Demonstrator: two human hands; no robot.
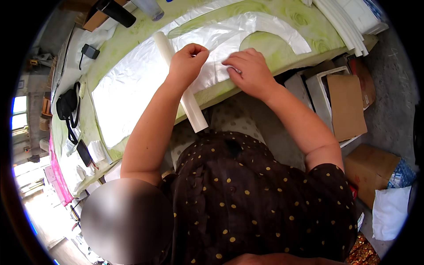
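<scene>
A shiny white plastic sheet [132, 88] lies spread over the table, with a curved strip reaching to the right. Across it rests a long whitish roll [193, 110], its near end sticking out past the table's front edge. My left hand [187, 64] is over the sheet beside the roll, its wrist crossing in front of the roll. Thumb and fingers are pinched together there; what they hold, if anything, is too small to make out. To its right, my right hand [251, 73] hovers at or on the sheet near the front edge, fingers stretched leftward and thumb apart from them.
The table has a green patterned cover [291, 59]. On its left are a black bag [68, 106], a phone [85, 153] and a small dark device [90, 51]. A black cylinder [115, 12] lies at the back. Long white strips [340, 26] and cardboard boxes [346, 106] occupy the right.
</scene>
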